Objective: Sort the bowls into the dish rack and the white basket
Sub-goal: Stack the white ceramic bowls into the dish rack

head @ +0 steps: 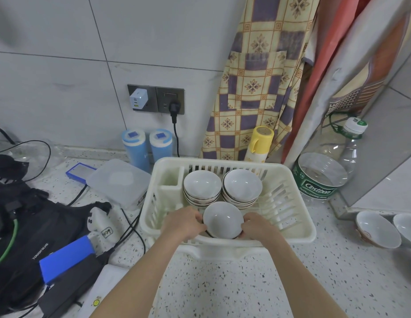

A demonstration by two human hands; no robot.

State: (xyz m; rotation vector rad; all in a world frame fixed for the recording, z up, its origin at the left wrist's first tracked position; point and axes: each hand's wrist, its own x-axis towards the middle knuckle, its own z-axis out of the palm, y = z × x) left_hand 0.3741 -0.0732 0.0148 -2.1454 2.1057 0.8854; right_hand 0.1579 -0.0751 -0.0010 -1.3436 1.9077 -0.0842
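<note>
We grip one bowl [223, 220] with our left hand [185, 222] and right hand [257, 228], fingers curled round it. Two bowl stacks [242, 184] sit in the white basket [296, 203]; two more bowls [376, 229] rest on the desk [223, 283].

White slatted plastic dish rack [298, 228]: rear blocked by two stacks of white ceramic bowls [202, 187], [242, 187]; right slotted half free. Speckled terrazzo counter [223, 283]: open at front; black bag [27, 216] with cables crowding left.
</note>
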